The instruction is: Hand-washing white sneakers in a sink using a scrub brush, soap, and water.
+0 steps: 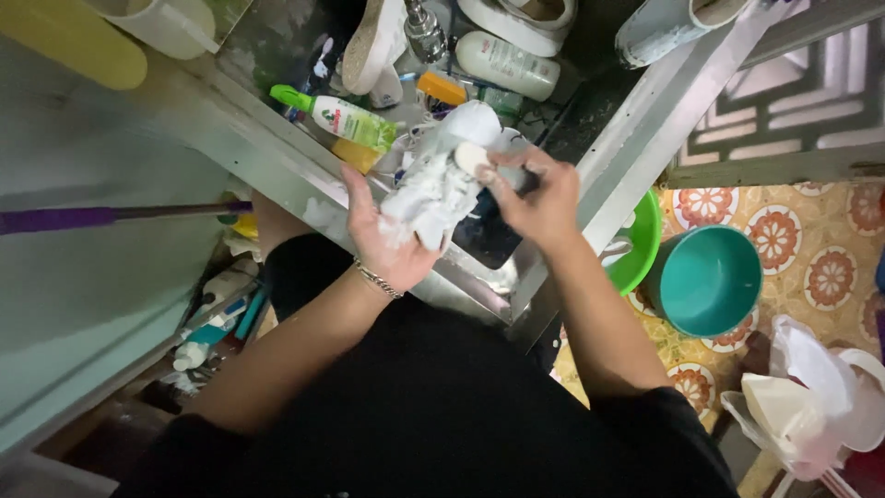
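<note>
Over a steel sink [479, 277], my left hand [383, 242] holds a white, soapy shoe [442, 180] from below, palm up. A thin bracelet circles that wrist. My right hand [535, 195] is closed on a small pale brush or sponge [472, 157] pressed against the top of the shoe. Foam covers the shoe, so its details are hard to make out.
A green-capped spray bottle [346, 118], a white bottle [507, 63], an orange item [441, 88], a tap [424, 32] and other white shoes [668, 28] crowd the sink's far side. A teal bucket [708, 279], a green basin [641, 244] and a white plastic bag [811, 406] sit on the patterned floor.
</note>
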